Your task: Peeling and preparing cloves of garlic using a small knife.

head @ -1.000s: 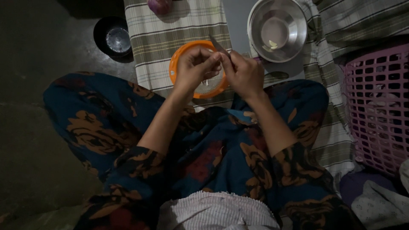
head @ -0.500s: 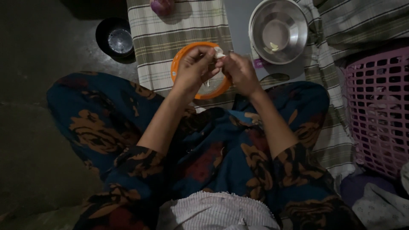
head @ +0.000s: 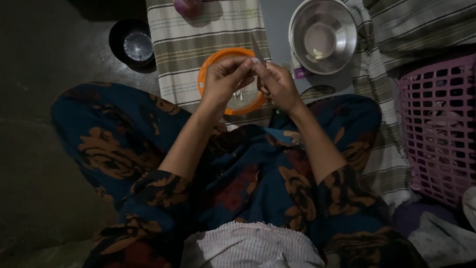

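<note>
Both my hands meet above an orange plate (head: 207, 74) that lies on a striped cloth (head: 198, 30). My left hand (head: 224, 82) pinches a small pale piece at its fingertips. My right hand (head: 278, 85) grips a small knife (head: 258, 49), its blade pointing away from me and touching that piece. The plate's middle is mostly hidden by my hands. My crossed legs in dark flowered fabric fill the lower part of the view.
A steel bowl (head: 342, 30) holding a few pale cloves stands to the right of the plate. A dark round cup (head: 131, 44) sits on the floor at left. A pink mesh basket (head: 436, 124) is at the right, and a purple bulb (head: 187, 6) at the top edge.
My hands stay together over the orange plate, and the fingers have shifted slightly around the small piece. The view has drifted a little.
</note>
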